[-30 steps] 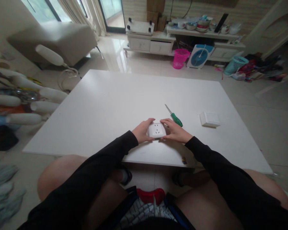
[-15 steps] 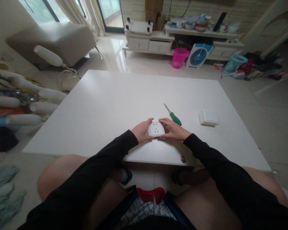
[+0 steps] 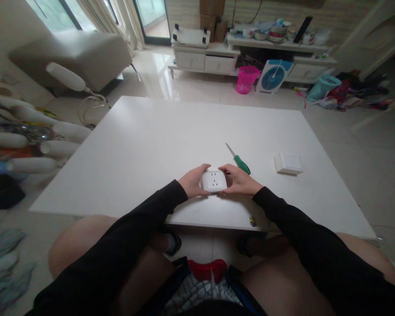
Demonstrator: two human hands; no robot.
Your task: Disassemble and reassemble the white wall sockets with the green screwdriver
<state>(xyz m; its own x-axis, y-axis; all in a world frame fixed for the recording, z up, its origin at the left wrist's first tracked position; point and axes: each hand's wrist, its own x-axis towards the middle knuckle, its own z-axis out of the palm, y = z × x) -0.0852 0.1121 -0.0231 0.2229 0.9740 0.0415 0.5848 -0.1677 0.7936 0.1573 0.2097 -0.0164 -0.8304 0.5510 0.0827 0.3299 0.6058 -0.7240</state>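
Note:
A white wall socket [image 3: 214, 181] with several dark slots faces up near the front edge of the white table [image 3: 171, 131]. My left hand [image 3: 194, 181] grips its left side, thumb at the near corner and fingers at the far one. On the opposite side my right hand [image 3: 239, 180] holds it in the same way. The socket's underside is hidden. Just beyond my right hand lies a screwdriver [image 3: 241, 164] with a green handle, its shaft pointing away to the left. Farther right sits a white box-shaped piece [image 3: 288, 163].
A small colourful sticker or figure [image 3: 253, 220] is at the table's near edge. My knees are against that edge. Past the table stand a pink basket [image 3: 246, 80], a blue-and-white fan [image 3: 273, 77] and a low white cabinet [image 3: 200, 61]. White cylindrical pieces [image 3: 33, 165] crowd the left.
The view has shifted very slightly. Both hands stay on the socket, which looks a little more tilted or nearer to me. The screwdriver and white box-shaped piece lie as before.

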